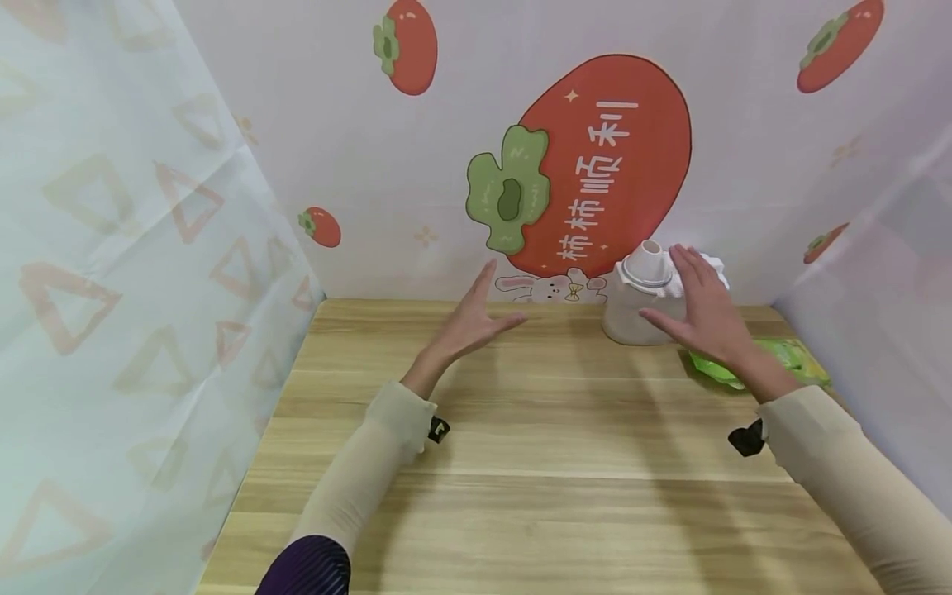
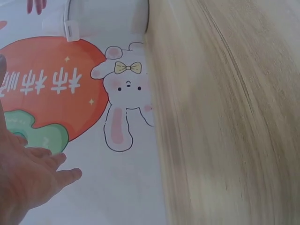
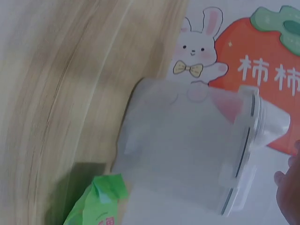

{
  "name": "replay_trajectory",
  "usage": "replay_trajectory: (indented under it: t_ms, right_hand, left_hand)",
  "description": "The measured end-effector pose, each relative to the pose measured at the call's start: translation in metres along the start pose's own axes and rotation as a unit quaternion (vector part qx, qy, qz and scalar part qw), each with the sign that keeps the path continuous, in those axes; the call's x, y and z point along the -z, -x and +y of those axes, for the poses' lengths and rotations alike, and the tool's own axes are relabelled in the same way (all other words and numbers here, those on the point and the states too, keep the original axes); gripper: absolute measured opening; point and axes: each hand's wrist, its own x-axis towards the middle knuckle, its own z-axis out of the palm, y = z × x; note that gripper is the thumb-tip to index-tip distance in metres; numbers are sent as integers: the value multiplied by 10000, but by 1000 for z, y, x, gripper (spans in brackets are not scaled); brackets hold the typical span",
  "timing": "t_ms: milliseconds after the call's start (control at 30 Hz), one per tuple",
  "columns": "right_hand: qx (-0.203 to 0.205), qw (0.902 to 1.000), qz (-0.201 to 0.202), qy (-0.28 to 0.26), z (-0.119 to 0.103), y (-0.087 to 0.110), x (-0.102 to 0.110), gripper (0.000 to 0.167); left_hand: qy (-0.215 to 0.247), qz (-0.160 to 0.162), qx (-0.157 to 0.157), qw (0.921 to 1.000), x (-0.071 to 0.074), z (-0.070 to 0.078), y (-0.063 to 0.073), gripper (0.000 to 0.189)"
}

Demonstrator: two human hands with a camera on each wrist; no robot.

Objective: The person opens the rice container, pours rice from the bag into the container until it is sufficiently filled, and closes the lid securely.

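A whitish, translucent container point(image 1: 632, 318) with a lid and a cone-shaped white spout point(image 1: 649, 263) stands upright at the back right of the wooden table, by the wall. My right hand point(image 1: 706, 318) is raised in front of it with fingers spread, overlapping its right side in the head view. In the right wrist view, the fingers of that hand show beside the spout end of the container point(image 3: 183, 136). To the left, my left hand point(image 1: 472, 322) hovers over the back of the table, thumb apart from the straight fingers, holding nothing.
Behind the right forearm lies a green plastic packet point(image 1: 799, 359), near the table's right edge. A wall sheet point(image 1: 387, 182) printed with persimmons and a rabbit closes off the back, and patterned sheets point(image 1: 149, 273) hang at the sides. The wooden table point(image 1: 521, 496) stretches toward me.
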Motion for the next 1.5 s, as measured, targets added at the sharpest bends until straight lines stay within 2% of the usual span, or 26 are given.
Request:
replay_trajectory:
  t_ms: [100,333,600,800,1067,1267,1500]
  right_hand:
    - [-255,9995,28,-205,10,3,7,100]
    - [-872,9934,171,-721,43,5,20,98]
    - [-1621,9793,-228,-1193,71,8,32,109]
    - [-1872,9715,-505,-1361,85,9,37,115]
    - [-2112,9534,-969,-1927,97,10,38,119]
    - [-2277,9453,-1314,-1933,104,9,36,118]
    - [-2341,9353,-1396,-2255,106,8,25,114]
  left_hand:
    - [163,-18,19,9999,-5,4,-4,119]
    - [641,-67,-154,9978,-18,15,-21,124]
    - [885,-125,-107,9959,-33,21,-36,122]
    - [925,-253,-73,9954,-47,30,-49,122]
    - [985,-374,-3,9944,-70,50,-62,125]
    - [878,-491,-36,9949,-85,61,-74,123]
    - [872,-583,73,9945,-96,66,-84,120]
